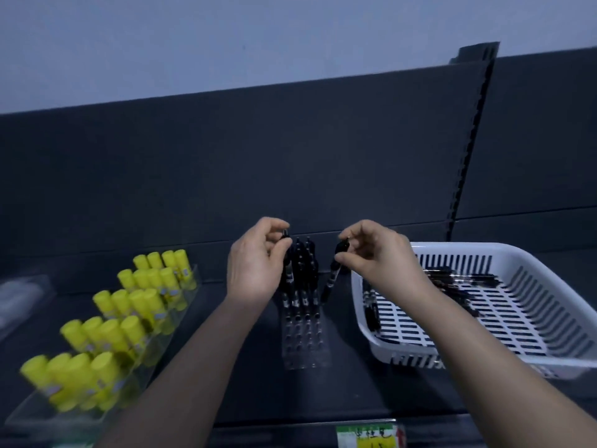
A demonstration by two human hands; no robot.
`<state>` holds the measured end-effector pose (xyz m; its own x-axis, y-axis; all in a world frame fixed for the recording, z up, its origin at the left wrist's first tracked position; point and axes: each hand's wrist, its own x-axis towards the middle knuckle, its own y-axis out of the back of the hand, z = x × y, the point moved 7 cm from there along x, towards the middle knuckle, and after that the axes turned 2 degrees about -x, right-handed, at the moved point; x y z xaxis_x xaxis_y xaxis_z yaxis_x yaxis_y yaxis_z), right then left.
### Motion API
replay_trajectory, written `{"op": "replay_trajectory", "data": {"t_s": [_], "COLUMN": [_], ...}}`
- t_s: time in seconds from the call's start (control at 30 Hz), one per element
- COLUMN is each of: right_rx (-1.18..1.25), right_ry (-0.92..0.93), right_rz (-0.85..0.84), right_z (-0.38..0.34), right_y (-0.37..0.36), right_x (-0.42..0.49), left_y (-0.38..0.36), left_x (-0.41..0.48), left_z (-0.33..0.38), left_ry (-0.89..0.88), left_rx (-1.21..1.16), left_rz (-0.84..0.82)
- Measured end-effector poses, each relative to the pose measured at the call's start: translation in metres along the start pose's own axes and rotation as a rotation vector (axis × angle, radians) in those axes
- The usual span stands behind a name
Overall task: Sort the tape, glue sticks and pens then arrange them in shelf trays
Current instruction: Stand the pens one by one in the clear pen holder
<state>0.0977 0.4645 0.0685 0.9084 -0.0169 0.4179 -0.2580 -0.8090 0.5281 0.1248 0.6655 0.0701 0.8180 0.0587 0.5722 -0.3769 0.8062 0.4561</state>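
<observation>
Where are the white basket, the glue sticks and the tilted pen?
white basket (468,246): head view, far rim.
glue sticks (132,328): head view, a yellow cap.
tilted pen (330,283): head view, lower barrel.

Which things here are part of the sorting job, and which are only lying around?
Part of the job: left hand pinching left pen; right hand pinching right pen; clear pen rack; white basket of loose pens; yellow glue sticks in their clear tray.
Only lying around: price label; blurred clear item, far left, unidentifiable.
</observation>
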Motion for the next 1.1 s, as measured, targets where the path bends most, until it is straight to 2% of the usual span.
{"op": "replay_trajectory", "data": {"t_s": [0.23,0.83,1.1], "right_rx": [0.002,-0.035,-0.082], "right_ry": [-0.029,-0.011,0.006], "right_rz": [-0.038,-0.046,-0.058], "right_z": [0.007,0.005,0.004], "right_y": [-0.035,-0.052,-0.054], "right_x": [-0.004,0.002,0.003], "left_y": [-0.003,0.0,-0.015], "left_x": [-0.015,-0.016,-0.031], "left_z": [-0.026,-0.034,-0.034], "left_ry": [-0.052,-0.052,-0.165], "left_rx": [0.025,-0.016,0.11], "left_rz": [0.008,0.039,-0.081]}}
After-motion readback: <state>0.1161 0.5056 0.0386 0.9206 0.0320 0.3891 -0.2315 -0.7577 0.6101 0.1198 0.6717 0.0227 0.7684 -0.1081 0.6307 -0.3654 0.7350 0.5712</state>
